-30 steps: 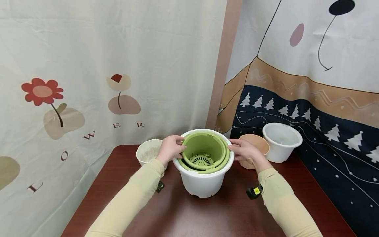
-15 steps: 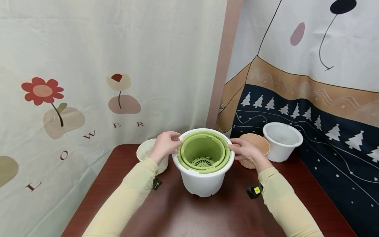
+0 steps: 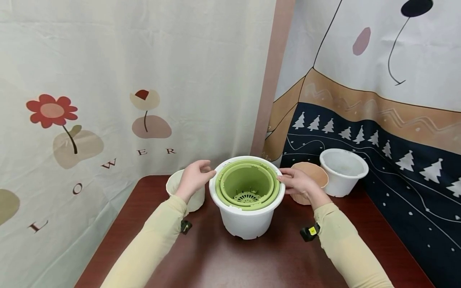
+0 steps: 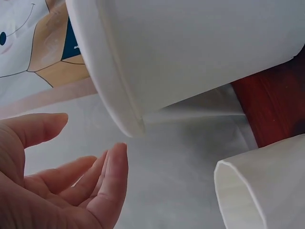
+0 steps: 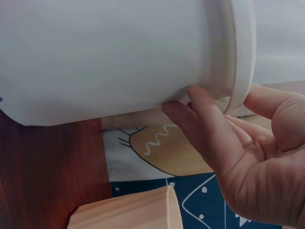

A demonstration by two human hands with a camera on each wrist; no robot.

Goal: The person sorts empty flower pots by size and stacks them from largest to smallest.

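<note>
In the head view a large white flowerpot (image 3: 245, 228) stands upright on the table, with two green flowerpots nested inside it. The inner green flowerpot (image 3: 247, 180) has a slotted base; around it shows the rim of the outer green flowerpot (image 3: 275, 193). My right hand (image 3: 299, 183) pinches the white flowerpot's rim from the right, thumb on top and fingers beneath, as the right wrist view confirms. To the left, my left hand (image 3: 194, 179) holds nothing. Its fingers are relaxed and sit just apart from the white rim (image 4: 112, 95) in the left wrist view.
Partly behind my left hand stands a cream flowerpot (image 3: 197, 200). On the right are a peach flowerpot (image 3: 314, 175) and a second white flowerpot (image 3: 338, 183). The dark red table (image 3: 248, 264) meets printed curtains (image 3: 216, 80) at the back.
My left hand has let go of the inner green flowerpot and drawn back left. That pot has settled lower and more level inside the outer one. My right hand stays on the rim.
</note>
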